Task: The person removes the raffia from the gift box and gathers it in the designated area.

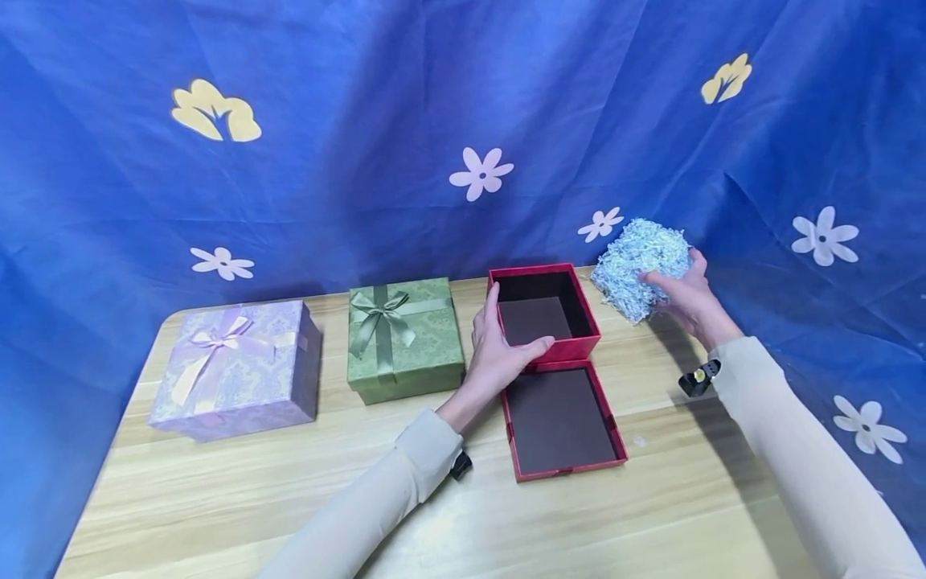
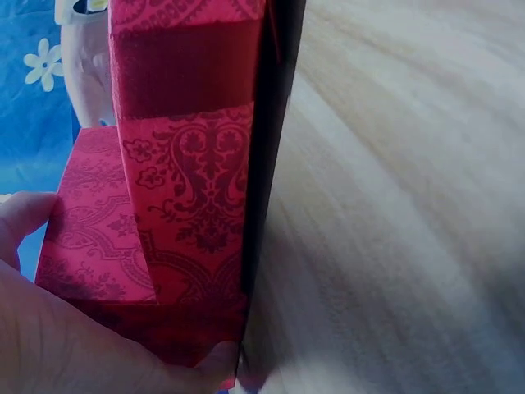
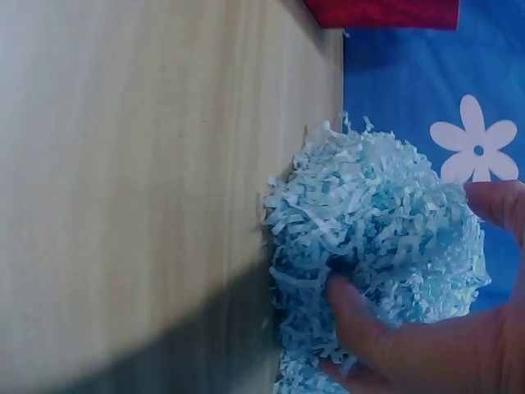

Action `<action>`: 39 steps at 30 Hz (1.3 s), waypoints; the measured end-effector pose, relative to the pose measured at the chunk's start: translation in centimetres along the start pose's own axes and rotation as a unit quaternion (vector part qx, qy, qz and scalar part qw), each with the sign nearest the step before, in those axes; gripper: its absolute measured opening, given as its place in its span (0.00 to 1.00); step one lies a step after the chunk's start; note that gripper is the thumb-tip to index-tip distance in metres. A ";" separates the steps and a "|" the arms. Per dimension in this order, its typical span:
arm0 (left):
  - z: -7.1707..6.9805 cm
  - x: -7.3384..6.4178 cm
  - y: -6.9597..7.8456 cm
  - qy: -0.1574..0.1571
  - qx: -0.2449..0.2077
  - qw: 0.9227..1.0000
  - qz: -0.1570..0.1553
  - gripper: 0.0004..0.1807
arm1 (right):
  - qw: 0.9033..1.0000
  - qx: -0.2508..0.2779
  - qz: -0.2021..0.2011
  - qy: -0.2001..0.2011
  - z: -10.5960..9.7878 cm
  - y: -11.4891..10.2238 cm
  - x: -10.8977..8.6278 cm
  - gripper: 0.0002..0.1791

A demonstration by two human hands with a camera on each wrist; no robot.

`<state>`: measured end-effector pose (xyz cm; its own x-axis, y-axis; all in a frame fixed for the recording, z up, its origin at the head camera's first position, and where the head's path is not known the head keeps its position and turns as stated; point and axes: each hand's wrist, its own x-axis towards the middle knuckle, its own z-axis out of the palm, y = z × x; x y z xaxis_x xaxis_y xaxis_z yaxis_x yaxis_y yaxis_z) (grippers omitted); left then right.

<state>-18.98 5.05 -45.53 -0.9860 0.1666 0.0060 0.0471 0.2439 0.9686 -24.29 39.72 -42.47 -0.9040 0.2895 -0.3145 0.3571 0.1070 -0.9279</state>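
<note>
An open red gift box [image 1: 571, 347] with a dark inside stands near the table's back edge. My left hand [image 1: 497, 354] grips its front left corner, the thumb lying along the front rim and the fingers against the left side. In the left wrist view the patterned red wall [image 2: 90, 238] shows between thumb and fingers. The red lid [image 1: 564, 422] lies with its dark inside up, right in front of the box. To the right of the box, my right hand [image 1: 683, 293] holds a bundle of light blue shredded paper [image 1: 640, 265], thumb pressed into it [image 3: 369, 213].
A green gift box [image 1: 408, 338] with a ribbon bow stands left of the red box. Farther left is a lilac gift box [image 1: 239, 370] with a bow. Behind the wooden table [image 1: 289, 498] hangs a blue curtain [image 1: 347, 161] with flowers.
</note>
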 end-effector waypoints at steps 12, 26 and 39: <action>-0.7 -0.1 0.8 0.002 0.025 0.999 0.034 0.65 | 0.996 -0.028 -0.062 0.052 0.2 1.6 -2.6 0.56; -2.3 -1.0 2.7 -0.007 0.018 0.998 0.062 0.60 | 0.967 0.186 -0.144 0.094 2.8 2.5 -7.1 0.27; -4.1 -1.1 3.9 -0.032 -0.052 0.995 0.077 0.56 | 0.945 0.266 -0.188 -0.020 5.1 1.6 -10.8 0.23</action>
<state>-18.35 1.86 -40.74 -0.9561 0.2556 0.1433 0.1763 0.1110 0.9781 -15.16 31.95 -41.59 -0.9556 0.2884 0.0599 -0.1503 -0.3023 -0.9413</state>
